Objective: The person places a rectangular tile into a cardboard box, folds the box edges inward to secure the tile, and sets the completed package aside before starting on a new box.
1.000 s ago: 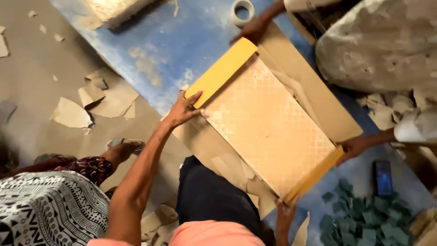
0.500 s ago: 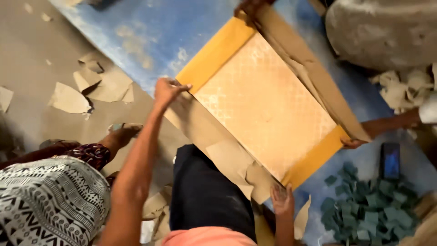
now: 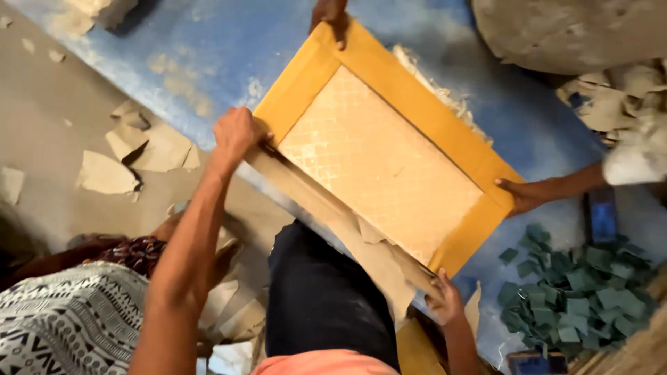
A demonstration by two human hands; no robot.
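Looking down, nearest first:
Your legs: dark trousers (image 3: pixel 326 298) fill the bottom middle, a salmon-coloured hem just below them.
Your right hand (image 3: pixel 445 300): clenched on the near right corner of the tile, fingers curled over the torn brown paper there.
Your left hand (image 3: pixel 235 133): your arm runs up from the lower left, and the hand grasps the tile's left edge, pinching the brown paper flap (image 3: pixel 333 215) that hangs along its near side.
Tile (image 3: pixel 379 163): a large cream slab with a fine diamond pattern, framed by a yellow cardboard wrap (image 3: pixel 410 104); you hold it tilted, corner-on to you, above the blue sheet (image 3: pixel 208 48).
Person at your left: a black-and-white patterned garment (image 3: pixel 62 319) and a dark printed sleeve sit low beside your left arm.
Floor: grey, with torn brown paper scraps (image 3: pixel 104 173) lying left of the tile.
Green pieces (image 3: pixel 577 292): a heap of small dark-green squares lies at the lower right, on the blue sheet.
Co-worker's hand, right (image 3: pixel 524 194): touches the tile's right corner, forearm reaching in from the right edge.
Co-worker's hand, far (image 3: pixel 332 15): grips the far corner at the top of the view.
Grey sack (image 3: pixel 570 31): bulky, at the top right, well apart from the tile.
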